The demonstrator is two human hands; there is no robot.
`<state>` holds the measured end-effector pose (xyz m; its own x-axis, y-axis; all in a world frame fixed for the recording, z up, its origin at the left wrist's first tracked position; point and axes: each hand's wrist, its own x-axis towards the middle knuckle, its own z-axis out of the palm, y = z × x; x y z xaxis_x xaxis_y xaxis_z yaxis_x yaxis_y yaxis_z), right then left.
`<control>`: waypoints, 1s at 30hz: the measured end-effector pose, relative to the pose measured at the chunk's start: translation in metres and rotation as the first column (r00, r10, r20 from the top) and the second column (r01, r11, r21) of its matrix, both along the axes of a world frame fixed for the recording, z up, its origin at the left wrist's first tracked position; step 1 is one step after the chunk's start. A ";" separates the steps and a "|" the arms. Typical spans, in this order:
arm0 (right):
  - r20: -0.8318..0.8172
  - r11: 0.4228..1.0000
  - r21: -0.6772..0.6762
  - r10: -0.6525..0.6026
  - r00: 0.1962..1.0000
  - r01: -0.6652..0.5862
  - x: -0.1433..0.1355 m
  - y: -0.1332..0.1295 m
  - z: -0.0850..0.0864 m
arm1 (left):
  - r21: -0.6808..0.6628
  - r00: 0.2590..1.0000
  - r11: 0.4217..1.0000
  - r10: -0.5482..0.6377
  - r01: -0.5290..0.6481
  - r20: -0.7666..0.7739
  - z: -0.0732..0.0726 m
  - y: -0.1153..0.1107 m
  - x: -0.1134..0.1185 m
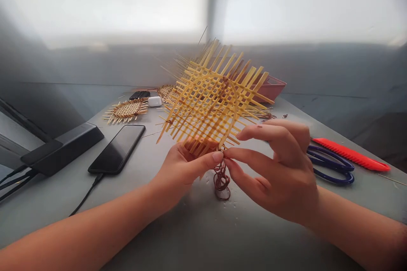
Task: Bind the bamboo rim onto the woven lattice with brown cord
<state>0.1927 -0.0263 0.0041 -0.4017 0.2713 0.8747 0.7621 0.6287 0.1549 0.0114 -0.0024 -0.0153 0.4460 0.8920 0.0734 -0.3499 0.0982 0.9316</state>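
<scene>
A woven panel of yellow bamboo strips (pixel 206 106) stands tilted up above the table, with a thin round hoop lying against its lattice. My left hand (pixel 187 163) grips its lower edge, thumb in front and fingers behind. Brown cord (pixel 221 182) hangs in a loose tangle below that edge. My right hand (pixel 276 169) pinches at the cord's upper end, close beside my left thumb; the exact bit between the fingertips is hidden. Brown ties show on the hoop at the top and at the left.
On the left lie a phone (pixel 117 149) with a cable, a black power strip (pixel 63 148), a smaller woven piece (pixel 127 110) and a white earbud case (pixel 154 101). Blue-handled scissors (pixel 330 165) and a red cutter (pixel 352 154) lie right. Behind stands a pink basket (pixel 273 87).
</scene>
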 end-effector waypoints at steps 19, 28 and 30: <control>0.050 0.998 -0.069 0.011 0.999 -0.008 0.004 -0.004 0.008 | 0.087 0.997 0.995 0.054 -0.049 -0.053 0.000 0.000 -0.001; 0.029 0.989 -0.059 0.135 0.990 -0.133 -0.001 -0.010 0.007 | -0.090 0.994 0.996 0.029 -0.019 0.109 0.004 0.005 -0.001; -0.070 0.977 -0.078 0.191 0.979 -0.196 0.003 -0.008 0.011 | -0.129 0.991 0.991 0.044 -0.027 0.129 0.005 0.004 0.000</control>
<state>0.1957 -0.0343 0.0151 -0.4000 0.2672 0.8767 0.6311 0.7740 0.0521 0.0112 0.0013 -0.0102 0.4076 0.9131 0.0146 -0.4742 0.1980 0.8579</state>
